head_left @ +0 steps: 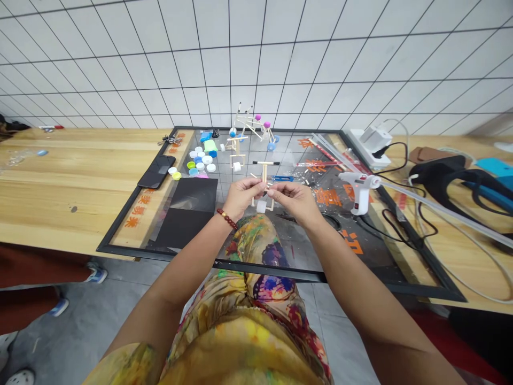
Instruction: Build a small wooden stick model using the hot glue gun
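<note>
Between my two hands stands a small stick model (pixel 265 172) of pale wooden sticks, topped by a crossbar with black ends. A white cylindrical piece (pixel 261 206) sits low on it, just below my fingers. My left hand (pixel 243 197), with a beaded bracelet on the wrist, pinches the model's middle from the left. My right hand (pixel 294 199) closes thumb and finger on the same part from the right; the exact spot is hidden by the fingertips. Behind it stands a similar stick model (pixel 237 155) with a white wheel-like piece.
A white glue gun (pixel 360 191) rests on the right with its cord. Bottle caps (pixel 199 159), a phone (pixel 156 171) and black sheets (pixel 188 208) lie left. A larger stick structure (pixel 252 126) stands at the back. Blue-handled cutter (pixel 282 178) lies behind my hands. A person's legs show at lower left.
</note>
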The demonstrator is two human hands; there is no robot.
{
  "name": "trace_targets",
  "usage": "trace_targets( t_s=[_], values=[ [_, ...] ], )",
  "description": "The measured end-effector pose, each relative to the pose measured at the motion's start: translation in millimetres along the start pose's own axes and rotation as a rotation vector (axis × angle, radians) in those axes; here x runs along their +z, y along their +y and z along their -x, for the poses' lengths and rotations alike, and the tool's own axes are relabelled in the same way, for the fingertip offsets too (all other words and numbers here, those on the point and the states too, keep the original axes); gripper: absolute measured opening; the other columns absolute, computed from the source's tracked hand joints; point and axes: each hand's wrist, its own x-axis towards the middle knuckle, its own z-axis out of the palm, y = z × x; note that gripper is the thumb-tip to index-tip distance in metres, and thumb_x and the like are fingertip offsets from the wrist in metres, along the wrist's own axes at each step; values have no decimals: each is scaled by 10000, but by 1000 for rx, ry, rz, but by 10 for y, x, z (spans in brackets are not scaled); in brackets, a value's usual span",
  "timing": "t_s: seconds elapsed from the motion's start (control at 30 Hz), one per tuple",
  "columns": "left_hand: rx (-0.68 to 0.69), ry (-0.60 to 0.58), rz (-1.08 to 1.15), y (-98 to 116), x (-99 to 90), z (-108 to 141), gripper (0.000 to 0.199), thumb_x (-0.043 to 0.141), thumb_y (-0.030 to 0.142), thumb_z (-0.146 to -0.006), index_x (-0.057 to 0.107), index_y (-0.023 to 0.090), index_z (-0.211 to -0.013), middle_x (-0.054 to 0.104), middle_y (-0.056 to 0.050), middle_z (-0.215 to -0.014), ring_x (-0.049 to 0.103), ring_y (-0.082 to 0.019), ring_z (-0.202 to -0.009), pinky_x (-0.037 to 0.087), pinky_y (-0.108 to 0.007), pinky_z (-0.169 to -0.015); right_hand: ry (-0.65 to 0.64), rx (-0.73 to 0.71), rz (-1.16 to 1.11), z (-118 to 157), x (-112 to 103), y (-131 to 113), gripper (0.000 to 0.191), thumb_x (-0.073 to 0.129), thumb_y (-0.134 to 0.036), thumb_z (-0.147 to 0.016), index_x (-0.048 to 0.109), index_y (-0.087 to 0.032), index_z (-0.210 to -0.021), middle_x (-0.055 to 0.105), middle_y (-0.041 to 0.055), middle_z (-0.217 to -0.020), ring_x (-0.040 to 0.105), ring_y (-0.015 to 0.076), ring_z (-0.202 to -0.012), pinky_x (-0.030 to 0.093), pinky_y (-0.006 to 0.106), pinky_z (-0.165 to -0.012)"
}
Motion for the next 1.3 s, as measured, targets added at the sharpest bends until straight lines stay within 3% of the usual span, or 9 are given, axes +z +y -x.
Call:
trace_targets(
  t_s=[0.17,0.3,0.47,0.63,0.8,1.0,1.3],
  values=[
    [21,-57,-150,3,38,44,310,854,421,-565,748,168,-708,647,2,-611,511,-80,-544,407,-231,-539,124,-63,-7,-8,-43,-24,317,793,-494,-674,749,-226,-836,741,22,-811,656,164,-736,537,331,-732],
    [49,-122,-253,-36,59,61,250,832,380,-611,750,167,-712,641,-6,-608,490,-90,-530,394,-250,-534,162,-124,65,-1,-63,-34,265,767,-497,-706,763,-239,-766,716,4,-728,633,163,-695,521,331,-708],
    [44,-202,-249,-88,55,70,277,805,381,-648,769,169,-822,691,-33,-707,524,-101,-557,391,-240,-516,153,-132,89,11,-74,-29,280,753,-516,-718,754,-237,-714,687,1,-681,603,165,-669,494,335,-689],
    [5,-224,-220,-59,49,94,297,815,413,-639,760,149,-763,657,-28,-623,521,-84,-529,381,-216,-488,98,-145,51,7,-102,-9,257,761,-491,-722,747,-235,-710,668,-3,-681,594,157,-672,476,325,-692],
    [-56,-288,-126,15,71,103,358,839,429,-605,764,152,-818,679,-33,-687,583,-110,-601,450,-235,-548,161,-145,22,14,-98,-39,211,766,-451,-727,746,-241,-718,678,-5,-697,585,150,-659,467,323,-688],
    [-4,-226,-264,-67,42,74,266,862,330,-564,751,151,-727,656,-12,-611,522,-97,-529,414,-240,-524,208,-133,67,20,-70,-61,237,778,-461,-700,737,-229,-676,651,-10,-642,549,138,-616,443,308,-643],
    [146,-242,-377,-96,42,70,252,834,348,-611,747,151,-743,719,-44,-753,593,-133,-659,458,-262,-629,154,-102,-50,8,-82,-67,270,797,-485,-673,731,-224,-652,671,-18,-644,565,124,-607,460,290,-653]
  ],
)
